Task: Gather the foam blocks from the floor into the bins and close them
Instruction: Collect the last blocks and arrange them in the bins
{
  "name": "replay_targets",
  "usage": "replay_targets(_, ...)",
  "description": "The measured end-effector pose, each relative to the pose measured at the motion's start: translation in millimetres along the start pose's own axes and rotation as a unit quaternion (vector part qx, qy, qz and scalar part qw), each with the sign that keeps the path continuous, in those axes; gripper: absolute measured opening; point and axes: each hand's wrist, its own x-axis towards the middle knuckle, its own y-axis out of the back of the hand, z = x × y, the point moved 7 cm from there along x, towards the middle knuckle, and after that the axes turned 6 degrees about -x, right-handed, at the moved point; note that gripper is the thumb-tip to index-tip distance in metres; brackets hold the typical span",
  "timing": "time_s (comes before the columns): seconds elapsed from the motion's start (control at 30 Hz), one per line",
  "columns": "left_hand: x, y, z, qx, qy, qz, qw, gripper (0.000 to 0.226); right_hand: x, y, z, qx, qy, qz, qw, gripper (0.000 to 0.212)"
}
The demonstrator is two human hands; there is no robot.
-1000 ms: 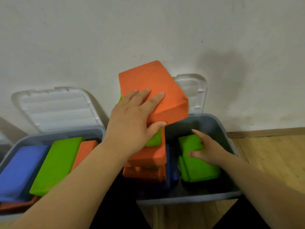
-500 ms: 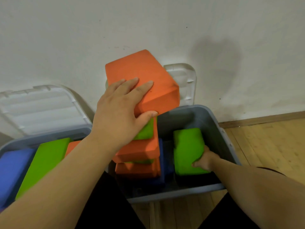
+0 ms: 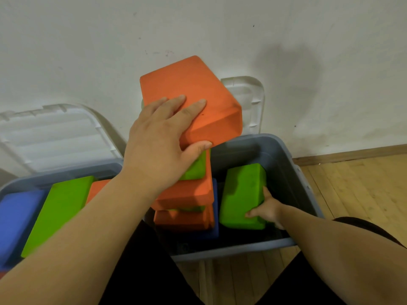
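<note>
Topple risk: left hand (image 3: 158,146) grips tilted orange foam block (image 3: 198,84) atop stack (image 3: 187,192), w/ right hand (image 3: 267,211) gripping green foam block (image 3: 240,194).

Before wall (image 3: 88,40) sat left bin (image 3: 13,186) and right bin (image 3: 288,157) abreast; left lid (image 3: 55,137), right lid (image 3: 248,100) leaned behind. In right bin, stack of blocks (image 3: 187,192) stood left of lone block (image 3: 240,194).

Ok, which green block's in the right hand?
The lone green block at the right of the right bin; the right hand grips its near edge. Others are in the stack or left bin.
</note>
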Motion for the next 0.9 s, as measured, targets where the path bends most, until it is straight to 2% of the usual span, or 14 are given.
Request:
replay_targets(0.07,-0.8,0.5,-1.2,-0.001,0.002,0.004,1.0,0.077,-12.5,2.3,-14.3,0.007,0.024,0.009,1.0,0.145)
replay_targets(0.2,-2.9,1.4,-5.0,-0.01,0.009,0.013,1.0,0.076,-32.0,30.3,-45.2,0.0,0.087,0.085,0.993,0.127)
replay_targets(0.3,-3.0,2.1,-6.2,-0.012,0.009,0.013,1.0,0.076,-56.1,47.8,-61.3,0.05,0.121,0.125,0.984,0.116)
replay_targets(0.4,-2.2,4.2,-7.6,-0.01,0.01,0.011,1.0,0.076,-95.2,70.5,-87.1,0.073,0.19,0.215,0.955,0.087)
replay_targets(0.47,-1.3,4.7,-8.8,-0.002,0.011,0.004,1.0,0.076,-120.9,87.5,-104.5,0.172,0.238,0.251,0.923,0.067)
replay_targets(0.57,0.3,5.1,-9.7,0.003,0.008,-0.01,1.0,0.077,-158.8,102.5,-126.3,0.264,0.285,0.256,0.885,0.066)
replay_targets(0.63,1.6,6.2,-10.2,0.011,0.004,-0.013,1.0,0.077,-182.3,106.2,-138.0,0.281,0.314,0.252,0.871,0.055)
replay_targets(0.73,3.9,8.3,-12.2,0.027,0.006,-0.022,0.999,0.076,-212.5,112.2,-151.7,0.222,0.344,0.268,0.872,0.054)
replay_targets(0.83,4.0,9.6,-12.9,0.027,0.005,-0.025,0.999,0.077,-219.2,121.9,-153.5,0.067,0.322,0.312,0.891,0.077)
replay_targets(0.9,2.7,9.6,-13.3,0.023,0.006,-0.024,0.999,0.077,-210.4,117.8,-146.7,-0.052,0.281,0.311,0.907,0.078)
